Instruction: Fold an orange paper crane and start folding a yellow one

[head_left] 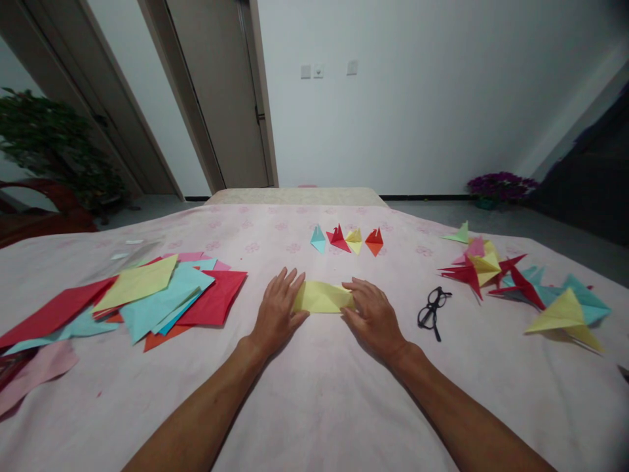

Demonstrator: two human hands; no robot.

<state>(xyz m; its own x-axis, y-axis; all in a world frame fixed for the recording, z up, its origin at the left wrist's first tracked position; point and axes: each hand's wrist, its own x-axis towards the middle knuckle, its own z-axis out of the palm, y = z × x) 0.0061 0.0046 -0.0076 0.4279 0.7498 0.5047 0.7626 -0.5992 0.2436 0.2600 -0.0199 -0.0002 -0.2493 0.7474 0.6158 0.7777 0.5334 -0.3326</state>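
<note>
A folded strip of yellow origami paper (324,298) lies in front of me on the cloth, its long side running left to right. At its left end is my left hand (279,305), thumb at the near corner and fingers pointing away from me along the far side. My right hand (372,316) grips the right end between thumb and curved fingers. Part of each paper end is hidden beneath the hands. Beyond the paper stand small folded cranes: a blue one (318,239), a red one (339,238), a yellow one (354,240) and an orange-red one (375,241).
Loose coloured paper sheets (164,298) are piled on the left. Black glasses (434,311) lie right of my right hand. Farther right are several larger folded paper pieces, among them a yellow one (563,314). A pink flowered cloth (314,393) covers the table.
</note>
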